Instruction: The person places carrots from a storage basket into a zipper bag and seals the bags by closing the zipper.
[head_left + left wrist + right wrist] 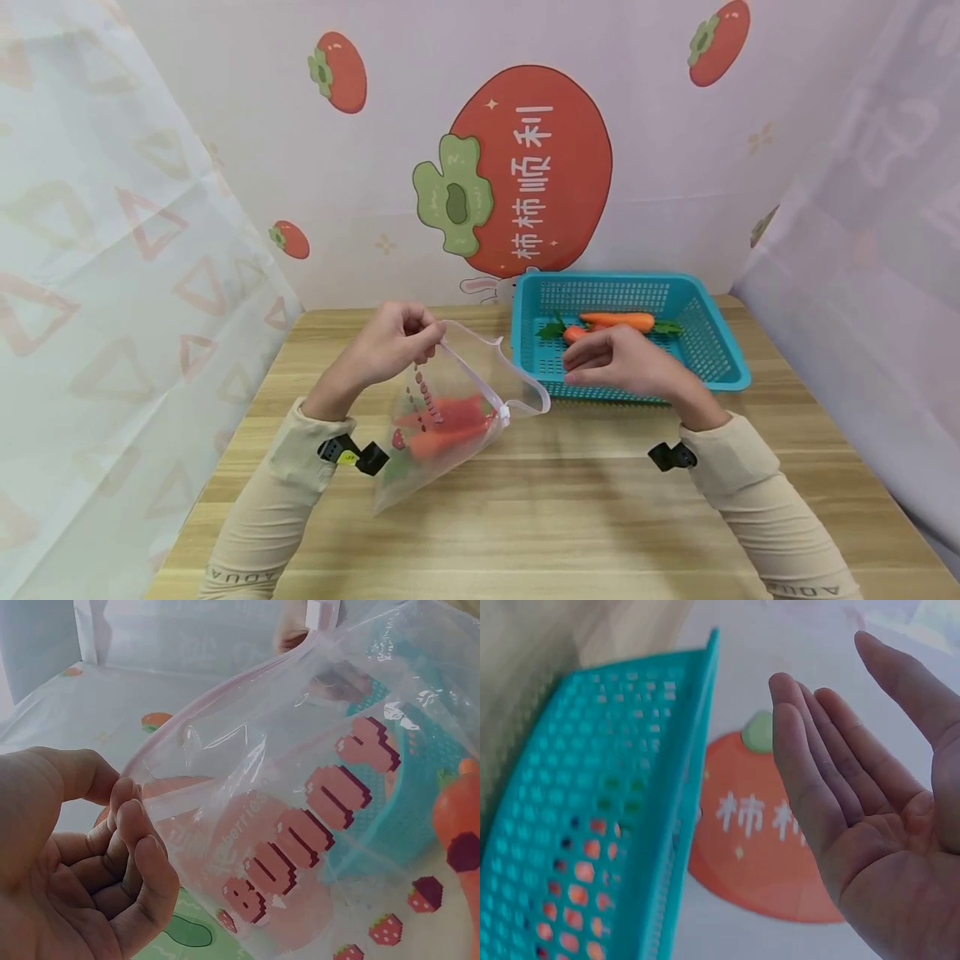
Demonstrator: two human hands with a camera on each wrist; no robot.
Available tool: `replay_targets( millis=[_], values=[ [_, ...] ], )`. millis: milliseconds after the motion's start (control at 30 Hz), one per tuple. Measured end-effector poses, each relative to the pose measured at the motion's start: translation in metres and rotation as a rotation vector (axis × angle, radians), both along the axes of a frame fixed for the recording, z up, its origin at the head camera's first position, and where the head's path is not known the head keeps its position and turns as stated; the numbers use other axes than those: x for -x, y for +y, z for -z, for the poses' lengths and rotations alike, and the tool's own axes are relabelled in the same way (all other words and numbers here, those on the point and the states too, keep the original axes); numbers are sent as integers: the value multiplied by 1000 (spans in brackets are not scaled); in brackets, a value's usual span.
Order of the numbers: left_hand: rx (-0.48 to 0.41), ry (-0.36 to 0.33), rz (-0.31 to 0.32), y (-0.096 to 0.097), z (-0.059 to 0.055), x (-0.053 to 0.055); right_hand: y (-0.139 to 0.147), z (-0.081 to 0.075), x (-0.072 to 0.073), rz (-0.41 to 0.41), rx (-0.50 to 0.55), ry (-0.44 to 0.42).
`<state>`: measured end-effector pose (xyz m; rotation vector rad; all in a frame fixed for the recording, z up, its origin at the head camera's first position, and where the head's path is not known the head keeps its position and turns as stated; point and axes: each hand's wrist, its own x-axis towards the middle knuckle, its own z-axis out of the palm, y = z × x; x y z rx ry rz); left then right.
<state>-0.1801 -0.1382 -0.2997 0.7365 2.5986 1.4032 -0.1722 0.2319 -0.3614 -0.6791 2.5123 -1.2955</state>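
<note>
My left hand [395,340] pinches the top corner of a clear zip bag [457,367] between thumb and forefinger. The bag's mouth gapes toward the right, and a white slider [505,413] sits on its edge. Inside lie carrots [450,437], seen blurred through the plastic. Pink lettering reading BUNNY [311,832] shows in the left wrist view. Over the near rim of a teal basket [726,367], my right hand [630,360] holds nothing, its fingers extended and thumb apart in the right wrist view. An orange carrot [630,320] with green leaves lies in that basket.
Beside that carrot is another orange-red vegetable [574,334], partly hidden by my right hand. The wooden table [585,517] carries bag and basket. A printed cloth backdrop [390,167] stands behind, with side cloths at left and right.
</note>
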Motion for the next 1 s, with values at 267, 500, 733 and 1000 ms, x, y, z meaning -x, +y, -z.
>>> replay_targets(
  millis=[267, 500, 733, 1000],
  values=[
    [-9, 5, 4, 0, 3, 0, 31, -14, 0, 128, -147, 127],
    [-15, -6, 8, 1, 2, -1, 56, -15, 1, 174, -233, 235],
    [-14, -7, 5, 1, 2, -2, 75, -9, 3, 240, -310, 209],
    [-13, 1, 8, 1, 3, -1, 87, 1, 8, 286, -391, 191]
  ],
)
